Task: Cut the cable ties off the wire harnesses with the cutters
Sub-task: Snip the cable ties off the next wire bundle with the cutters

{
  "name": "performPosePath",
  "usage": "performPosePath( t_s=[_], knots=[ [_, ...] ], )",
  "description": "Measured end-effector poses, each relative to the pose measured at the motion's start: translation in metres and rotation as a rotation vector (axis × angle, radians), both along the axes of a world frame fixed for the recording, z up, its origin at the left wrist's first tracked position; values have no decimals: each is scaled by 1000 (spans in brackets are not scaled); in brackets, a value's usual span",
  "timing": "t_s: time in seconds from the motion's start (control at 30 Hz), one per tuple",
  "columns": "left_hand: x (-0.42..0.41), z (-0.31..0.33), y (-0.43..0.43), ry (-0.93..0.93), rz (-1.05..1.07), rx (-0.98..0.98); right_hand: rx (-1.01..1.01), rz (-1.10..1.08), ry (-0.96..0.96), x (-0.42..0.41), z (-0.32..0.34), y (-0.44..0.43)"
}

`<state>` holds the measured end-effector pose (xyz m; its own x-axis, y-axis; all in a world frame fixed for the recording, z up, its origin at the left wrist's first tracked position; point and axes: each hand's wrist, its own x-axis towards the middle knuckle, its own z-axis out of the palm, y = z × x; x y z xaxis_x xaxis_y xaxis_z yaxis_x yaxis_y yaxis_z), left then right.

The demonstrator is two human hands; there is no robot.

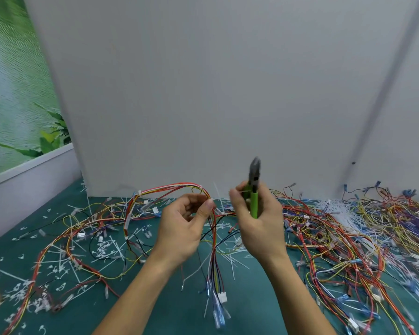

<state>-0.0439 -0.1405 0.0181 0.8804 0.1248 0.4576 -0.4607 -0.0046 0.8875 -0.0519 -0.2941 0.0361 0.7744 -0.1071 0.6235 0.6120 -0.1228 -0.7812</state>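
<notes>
My left hand [183, 229] is raised over the table and pinches a wire harness [213, 252] of red, yellow, blue and white wires. The bundle arches up and left from my fingers, and its connector ends hang down below them. My right hand [259, 221] grips green-handled cutters [254, 187] upright, dark jaws pointing up and blurred. The thumb and forefinger of that hand also pinch a thin white cable tie piece [242, 190] beside the handles. The cutters are a short way right of the harness and do not touch it.
Cut white cable ties [58, 267] litter the green table top [252, 298] at left. A thick tangle of coloured wire harnesses [348, 238] covers the right side. A grey partition wall [203, 93] stands close behind the work area.
</notes>
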Motion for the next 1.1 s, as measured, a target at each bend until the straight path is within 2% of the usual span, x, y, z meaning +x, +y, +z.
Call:
performPosePath(
  t_s=[0.1,0.17,0.23,0.33,0.43,0.57,1.1],
  knots=[
    [5,-1,5,-16,50,14,39,-91,-139,-4,8,-7],
    [9,0,11,-32,90,4,6,-108,-161,-6,12,-14],
    [13,1,18,-44,126,-10,-148,-82,-107,-7,15,-21],
    [16,4,26,-62,168,-48,-498,-30,25,-5,12,-20],
    [15,5,30,-82,185,-67,-651,-18,178,-3,2,-7],
    [12,6,28,-94,172,-78,-624,-13,250,-2,-5,3],
    [7,5,19,-127,72,-77,-481,-51,228,-5,-8,17]
  ],
)
